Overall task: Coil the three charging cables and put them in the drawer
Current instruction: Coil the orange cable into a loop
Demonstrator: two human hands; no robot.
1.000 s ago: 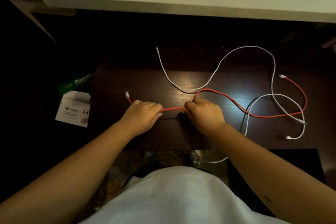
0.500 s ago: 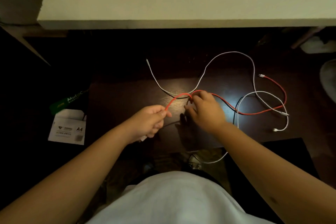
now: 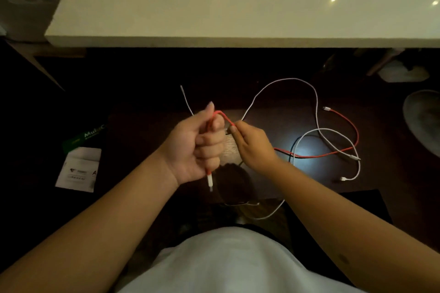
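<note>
The fingers (image 3: 209, 147) of the left hand (image 3: 194, 147) are curled shut around the red cable (image 3: 333, 154), its white plug left hanging below the fist so that the end is anchored for winding. Just right of that fist, the cable is pinched by the fingertips (image 3: 234, 129) of the right hand (image 3: 252, 144), and a short arch is held between the two, apparently the first loop being formed. Further right of the fist, the rest of the red cable is seen trailing across the dark counter (image 3: 273, 112), crossed by two white cables (image 3: 316, 102) lying loose and uncoiled. No drawer can be made out.
</note>
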